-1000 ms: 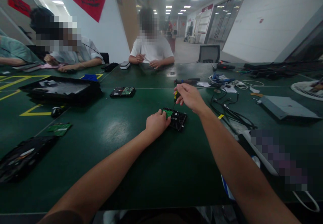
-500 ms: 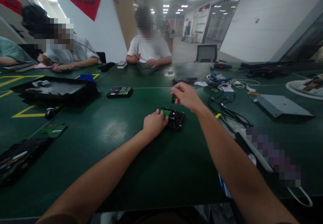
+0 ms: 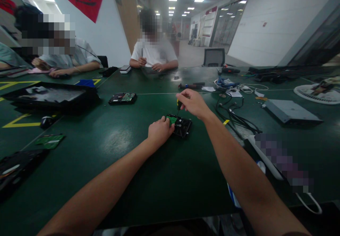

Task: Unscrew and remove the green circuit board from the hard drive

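Note:
A black hard drive point(image 3: 183, 127) with a green circuit board point(image 3: 171, 120) lies on the dark green table in front of me. My left hand point(image 3: 159, 131) grips its left side, the fingers resting over the board's edge and the thumb along the near side. Above the drive, my right hand point(image 3: 193, 104) pinches a screwdriver point(image 3: 179, 105) by its dark and yellow handle. The thin shaft points straight down to the drive's far edge; whether the tip sits in a screw is too small to tell.
Another hard drive point(image 3: 122, 98) lies beyond my left hand, near a black tray point(image 3: 91, 93). A loose circuit board point(image 3: 51, 141) is at left. Cables point(image 3: 236, 117), a grey metal box point(image 3: 292, 111) and tools point(image 3: 191, 85) occupy the right side. People point(image 3: 154, 55) sit opposite.
The whole view has shifted slightly, so things appear a little further left. Both hands keep their places on the drive and the screwdriver, whose handle shows more yellow now.

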Demonstrator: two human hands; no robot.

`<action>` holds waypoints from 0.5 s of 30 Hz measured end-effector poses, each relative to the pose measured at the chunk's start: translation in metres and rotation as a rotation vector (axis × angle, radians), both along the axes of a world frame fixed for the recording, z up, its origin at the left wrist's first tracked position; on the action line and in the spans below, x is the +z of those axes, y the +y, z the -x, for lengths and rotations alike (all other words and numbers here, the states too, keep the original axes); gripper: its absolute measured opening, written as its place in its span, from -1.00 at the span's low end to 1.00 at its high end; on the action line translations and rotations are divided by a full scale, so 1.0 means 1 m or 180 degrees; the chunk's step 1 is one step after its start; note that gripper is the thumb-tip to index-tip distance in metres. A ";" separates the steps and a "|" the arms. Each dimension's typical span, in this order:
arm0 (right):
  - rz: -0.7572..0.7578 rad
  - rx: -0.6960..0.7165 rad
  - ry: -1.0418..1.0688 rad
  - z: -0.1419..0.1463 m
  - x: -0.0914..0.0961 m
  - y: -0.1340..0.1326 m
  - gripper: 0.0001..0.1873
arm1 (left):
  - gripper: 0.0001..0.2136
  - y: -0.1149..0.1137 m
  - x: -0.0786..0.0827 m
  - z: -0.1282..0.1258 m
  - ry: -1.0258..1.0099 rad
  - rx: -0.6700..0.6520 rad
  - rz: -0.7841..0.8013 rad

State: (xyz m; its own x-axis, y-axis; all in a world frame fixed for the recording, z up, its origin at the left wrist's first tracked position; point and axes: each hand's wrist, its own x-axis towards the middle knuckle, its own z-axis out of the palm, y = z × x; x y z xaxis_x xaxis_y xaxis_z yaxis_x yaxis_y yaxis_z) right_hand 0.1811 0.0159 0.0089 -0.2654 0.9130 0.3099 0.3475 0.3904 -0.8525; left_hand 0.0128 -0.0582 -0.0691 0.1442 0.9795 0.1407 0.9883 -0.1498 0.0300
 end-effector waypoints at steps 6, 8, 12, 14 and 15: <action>0.0080 0.0296 0.0245 0.002 -0.003 0.001 -0.75 | -0.55 -0.001 0.001 -0.001 0.0051 -0.0001 -0.0054; 0.0119 0.0297 0.0234 0.003 -0.003 0.003 -0.73 | -0.55 -0.001 0.001 -0.001 0.0061 0.0006 -0.0040; 0.0037 0.0176 0.0058 0.001 -0.002 0.004 -0.72 | -0.55 -0.001 0.001 -0.001 0.0045 0.0014 -0.0004; -0.0039 0.0060 -0.0042 0.000 -0.001 0.003 -0.73 | -0.55 -0.001 0.001 -0.001 0.0030 0.0023 0.0020; -0.0048 -0.0012 -0.0074 -0.001 -0.001 0.003 -0.73 | -0.55 -0.002 0.001 -0.001 0.0019 0.0020 0.0034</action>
State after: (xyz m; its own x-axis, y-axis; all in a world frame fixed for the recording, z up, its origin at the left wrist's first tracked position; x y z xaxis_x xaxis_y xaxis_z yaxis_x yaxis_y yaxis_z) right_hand 0.1819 0.0187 0.0078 -0.2693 0.9093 0.3173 0.3687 0.4017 -0.8382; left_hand 0.0139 -0.0597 -0.0680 0.1389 0.9818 0.1294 0.9894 -0.1433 0.0255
